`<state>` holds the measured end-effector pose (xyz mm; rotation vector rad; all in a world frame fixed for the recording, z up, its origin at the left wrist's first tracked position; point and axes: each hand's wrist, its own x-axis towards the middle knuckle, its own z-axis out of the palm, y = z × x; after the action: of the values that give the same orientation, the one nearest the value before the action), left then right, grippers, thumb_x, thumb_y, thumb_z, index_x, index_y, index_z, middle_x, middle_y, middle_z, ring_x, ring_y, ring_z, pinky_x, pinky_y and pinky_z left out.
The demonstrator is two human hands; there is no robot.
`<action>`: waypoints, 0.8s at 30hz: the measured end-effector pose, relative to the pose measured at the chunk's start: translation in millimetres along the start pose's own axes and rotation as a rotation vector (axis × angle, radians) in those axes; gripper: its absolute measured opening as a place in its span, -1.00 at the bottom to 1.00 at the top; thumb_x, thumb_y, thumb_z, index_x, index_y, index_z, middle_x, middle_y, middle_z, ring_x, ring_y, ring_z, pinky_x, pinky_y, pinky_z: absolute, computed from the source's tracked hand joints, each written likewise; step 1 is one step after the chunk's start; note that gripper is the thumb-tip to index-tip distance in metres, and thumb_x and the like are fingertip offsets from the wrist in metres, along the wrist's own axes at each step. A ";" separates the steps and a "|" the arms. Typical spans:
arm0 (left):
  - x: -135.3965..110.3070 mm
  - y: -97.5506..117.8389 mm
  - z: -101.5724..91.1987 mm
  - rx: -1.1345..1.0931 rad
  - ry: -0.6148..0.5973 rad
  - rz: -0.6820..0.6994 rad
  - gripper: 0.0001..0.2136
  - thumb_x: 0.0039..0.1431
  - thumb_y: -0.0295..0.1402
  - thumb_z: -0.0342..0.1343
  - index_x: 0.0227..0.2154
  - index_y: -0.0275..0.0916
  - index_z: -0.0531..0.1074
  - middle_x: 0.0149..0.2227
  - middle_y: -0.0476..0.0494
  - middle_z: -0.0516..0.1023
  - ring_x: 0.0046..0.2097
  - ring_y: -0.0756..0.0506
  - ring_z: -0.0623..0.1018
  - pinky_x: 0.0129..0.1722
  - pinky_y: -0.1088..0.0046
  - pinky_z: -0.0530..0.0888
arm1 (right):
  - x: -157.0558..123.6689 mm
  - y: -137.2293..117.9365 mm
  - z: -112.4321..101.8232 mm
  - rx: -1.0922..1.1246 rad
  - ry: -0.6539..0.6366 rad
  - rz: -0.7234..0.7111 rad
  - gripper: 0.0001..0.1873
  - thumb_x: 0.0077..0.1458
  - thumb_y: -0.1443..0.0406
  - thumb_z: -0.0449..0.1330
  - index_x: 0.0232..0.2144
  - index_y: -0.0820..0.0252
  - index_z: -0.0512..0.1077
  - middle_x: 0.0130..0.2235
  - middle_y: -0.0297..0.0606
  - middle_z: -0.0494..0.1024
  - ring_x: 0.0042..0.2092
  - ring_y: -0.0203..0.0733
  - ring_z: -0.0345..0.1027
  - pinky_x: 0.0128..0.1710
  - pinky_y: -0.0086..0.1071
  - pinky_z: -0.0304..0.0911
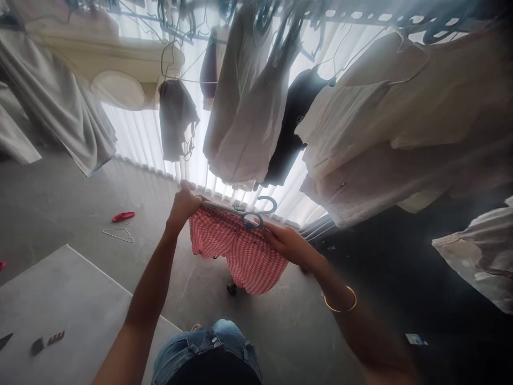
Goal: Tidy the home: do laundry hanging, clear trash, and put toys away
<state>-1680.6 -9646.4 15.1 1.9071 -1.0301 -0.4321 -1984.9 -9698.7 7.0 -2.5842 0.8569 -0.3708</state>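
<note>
A red and white checked garment (240, 251) hangs from a pale blue plastic hanger (248, 213) held out in front of me. My left hand (185, 204) is closed on the hanger's left end together with the cloth's top edge. My right hand (286, 243) is closed on the right side of the garment, just under the hanger's hook, with a gold bangle (340, 302) on that wrist. The cloth droops below both hands.
Overhead, many garments hang on a drying rack: white tops (248, 107), a dark top (294, 123), a dark cloth (176, 117), pale shirts (401, 123). A wire hanger (119, 233) and a red slipper (123, 216) lie on the grey floor. A white mat (60, 299) lies lower left.
</note>
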 end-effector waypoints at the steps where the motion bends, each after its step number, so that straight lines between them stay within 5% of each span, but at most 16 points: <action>1: 1.0 -0.3 2.1 -0.017 -0.021 -0.004 -0.66 0.02 -0.51 0.14 -0.18 -0.20 0.15 -0.45 0.04 0.33 -0.48 0.01 0.42 -0.58 0.56 0.35 | -1.8 1.1 -2.2 0.010 0.010 -0.002 -0.51 0.37 0.10 -0.08 0.15 0.11 0.45 -0.41 -0.23 0.60 -0.44 -0.17 0.42 -0.38 -0.39 0.28; 9: 10.4 -22.8 12.6 -0.260 -0.286 0.039 -0.69 0.04 -0.51 0.07 -0.22 -0.15 0.07 -0.53 0.19 0.23 -0.62 0.05 0.34 -0.65 0.56 0.31 | -18.3 17.3 -9.7 0.076 0.105 -0.015 -0.48 0.37 0.09 -0.09 0.19 0.16 0.42 -0.38 -0.25 0.59 -0.42 -0.20 0.41 -0.37 -0.39 0.32; 17: 1.0 -2.9 22.4 -0.171 -0.298 0.025 -0.66 0.02 -0.52 0.10 -0.15 -0.21 0.15 -0.57 0.18 0.26 -0.59 0.05 0.33 -0.61 0.60 0.27 | -7.4 11.9 -1.4 -0.031 -0.054 0.001 -0.48 0.37 0.16 -0.11 0.25 0.12 0.37 -0.37 -0.20 0.61 -0.41 -0.15 0.45 -0.38 -0.36 0.25; 20: -4.8 7.4 24.1 -0.146 -0.339 0.107 -0.57 -0.02 -0.50 0.17 -0.06 -0.25 0.22 -0.47 0.09 0.37 -0.50 0.04 0.41 -0.54 0.57 0.37 | -1.2 14.3 -1.7 0.091 -0.054 0.013 -0.46 0.37 0.13 -0.07 0.29 0.11 0.30 -0.38 -0.22 0.59 -0.40 -0.17 0.43 -0.35 -0.33 0.30; 24: -10.2 2.5 17.4 -0.488 -0.621 0.283 -0.32 -0.09 -0.43 0.30 0.14 -0.15 0.22 -0.08 -0.23 0.53 -0.21 -0.09 0.62 -0.25 0.34 0.59 | -4.7 19.4 -22.1 0.492 -0.077 0.010 -0.16 0.22 0.07 0.17 0.42 0.14 -0.03 -0.24 -0.22 0.59 -0.25 -0.17 0.48 -0.24 -0.31 0.39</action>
<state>-1699.0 -9648.4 6.8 1.1841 -1.4088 -1.0412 -2006.5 -9716.3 17.5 -2.1231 0.6534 -0.4167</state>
